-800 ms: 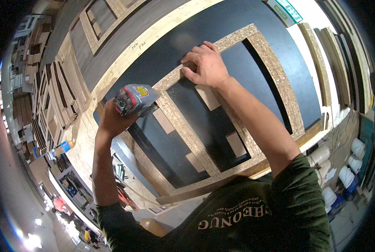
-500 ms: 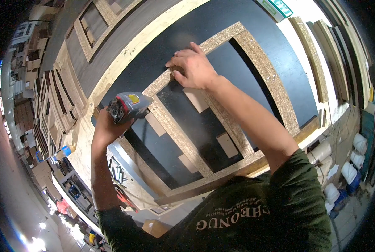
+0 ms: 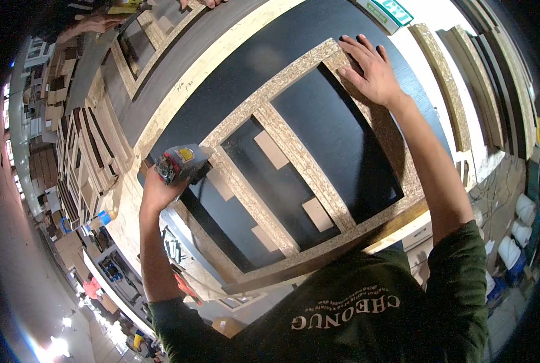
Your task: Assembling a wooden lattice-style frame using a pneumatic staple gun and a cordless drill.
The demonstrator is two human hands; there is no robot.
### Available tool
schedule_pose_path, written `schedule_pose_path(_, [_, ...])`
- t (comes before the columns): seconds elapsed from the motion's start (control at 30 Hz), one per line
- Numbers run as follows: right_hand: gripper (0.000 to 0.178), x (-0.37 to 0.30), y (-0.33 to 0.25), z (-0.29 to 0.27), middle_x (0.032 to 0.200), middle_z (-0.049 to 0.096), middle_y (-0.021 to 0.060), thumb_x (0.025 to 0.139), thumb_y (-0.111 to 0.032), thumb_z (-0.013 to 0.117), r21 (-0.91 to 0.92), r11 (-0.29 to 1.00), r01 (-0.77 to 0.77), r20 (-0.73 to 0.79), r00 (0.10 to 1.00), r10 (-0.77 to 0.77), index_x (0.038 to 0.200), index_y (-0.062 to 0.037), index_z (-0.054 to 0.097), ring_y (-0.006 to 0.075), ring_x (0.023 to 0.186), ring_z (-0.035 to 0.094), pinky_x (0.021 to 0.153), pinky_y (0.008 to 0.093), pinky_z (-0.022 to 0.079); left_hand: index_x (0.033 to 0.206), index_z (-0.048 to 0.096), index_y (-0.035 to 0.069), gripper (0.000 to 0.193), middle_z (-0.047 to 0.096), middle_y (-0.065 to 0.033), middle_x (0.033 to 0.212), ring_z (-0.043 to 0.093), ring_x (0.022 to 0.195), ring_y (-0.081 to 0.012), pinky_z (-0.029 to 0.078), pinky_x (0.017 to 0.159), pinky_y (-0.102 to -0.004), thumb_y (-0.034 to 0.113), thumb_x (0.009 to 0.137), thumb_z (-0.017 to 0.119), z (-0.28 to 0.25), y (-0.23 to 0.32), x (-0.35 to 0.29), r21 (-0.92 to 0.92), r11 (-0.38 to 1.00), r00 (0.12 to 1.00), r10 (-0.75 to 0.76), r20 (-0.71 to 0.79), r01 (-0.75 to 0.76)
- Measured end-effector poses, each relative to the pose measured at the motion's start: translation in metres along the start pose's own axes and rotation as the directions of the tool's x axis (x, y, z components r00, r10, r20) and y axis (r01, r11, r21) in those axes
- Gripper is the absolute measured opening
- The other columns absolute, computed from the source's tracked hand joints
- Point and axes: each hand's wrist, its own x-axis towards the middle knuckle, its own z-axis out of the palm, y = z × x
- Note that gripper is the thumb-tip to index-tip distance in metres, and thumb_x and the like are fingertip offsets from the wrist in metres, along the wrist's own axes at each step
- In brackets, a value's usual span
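Note:
My left hand (image 3: 159, 192) is closed around the handle of a grey nail gun (image 3: 184, 158) with a red and black end and a yellow label. Its nose is at the left far corner of a chipboard frame (image 3: 306, 172), hidden from view. Flat on the far right corner of that frame lies my right hand (image 3: 371, 74), fingers spread. Beneath the frame is a black panel (image 3: 233, 91). Several small light blocks, one a tan block (image 3: 271, 150), sit against the frame's crossbars.
Another person's hand (image 3: 91, 25) is at the far left, near a second chipboard frame (image 3: 124, 60). A green and white box (image 3: 388, 13) stands at the far edge. Chipboard strips (image 3: 442, 85) lie on the right; stacked wood pieces (image 3: 94, 145) are on the left. Dark staple-like strips (image 3: 174, 247) lie near my left forearm.
My right hand has moved right, from the middle of the frame's far rail to its far right corner. The nail gun has shifted slightly. Another person's hands have appeared at the far left.

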Motion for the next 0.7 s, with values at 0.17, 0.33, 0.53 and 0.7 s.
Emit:
schedule_pose_path(0.17, [0.065, 0.018, 0.002, 0.0, 0.146, 0.038, 0.0028, 0.078, -0.042, 0.049, 0.15, 0.988, 0.042, 0.035, 0.998, -0.048, 0.139, -0.0245, 0.038, 0.0282, 0.14, 0.023, 0.113, 0.0566, 0.01, 0.11, 0.06, 0.001, 0.046, 0.065, -0.0091, 0.102, 0.061, 0.094, -0.0184, 0.048, 0.085, -0.0311, 0.003, 0.068, 0.076, 0.0, -0.006, 0.001, -0.023, 0.999, 1.0, 0.028, 0.01, -0.028])
schedule_pose_path(0.33, [0.067, 0.019, -0.005, 0.0, 0.145, 0.04, 0.0022, 0.076, -0.039, 0.05, 0.169, 0.985, 0.02, 0.021, 0.999, -0.024, 0.14, -0.0248, 0.036, 0.0283, 0.14, 0.023, 0.113, 0.0566, 0.009, 0.101, 0.064, 0.002, 0.039, 0.068, -0.0153, 0.094, 0.066, 0.09, -0.0271, 0.05, 0.08, -0.034, 0.01, 0.065, 0.078, -0.006, 0.011, -0.003, -0.032, 0.996, 0.995, 0.079, -0.062, -0.081])
schedule_pose_path(0.53, [0.069, 0.021, -0.006, -0.004, 0.144, 0.041, 0.0034, 0.074, -0.038, 0.052, 0.198, 0.98, 0.026, 0.074, 0.996, -0.042, 0.14, -0.0252, 0.036, 0.027, 0.14, 0.024, 0.113, 0.0573, 0.01, 0.104, 0.064, 0.002, 0.038, 0.068, -0.0142, 0.096, 0.066, 0.089, -0.0251, 0.049, 0.081, -0.0325, 0.01, 0.069, 0.076, -0.014, -0.003, -0.006, -0.038, 0.999, 0.995, 0.024, -0.097, -0.028])
schedule_pose_path(0.7, [0.067, 0.029, 0.008, -0.01, 0.14, 0.046, 0.005, 0.074, -0.039, 0.055, 0.17, 0.977, 0.13, 0.069, 0.987, -0.144, 0.138, -0.0252, 0.04, 0.0255, 0.139, 0.027, 0.113, 0.0558, 0.012, 0.11, 0.063, 0.003, 0.039, 0.065, -0.0132, 0.109, 0.062, 0.1, -0.0231, 0.047, 0.087, -0.0338, 0.003, 0.071, 0.068, -0.028, 0.041, -0.014, -0.031, 0.999, 0.995, -0.034, -0.097, 0.031])
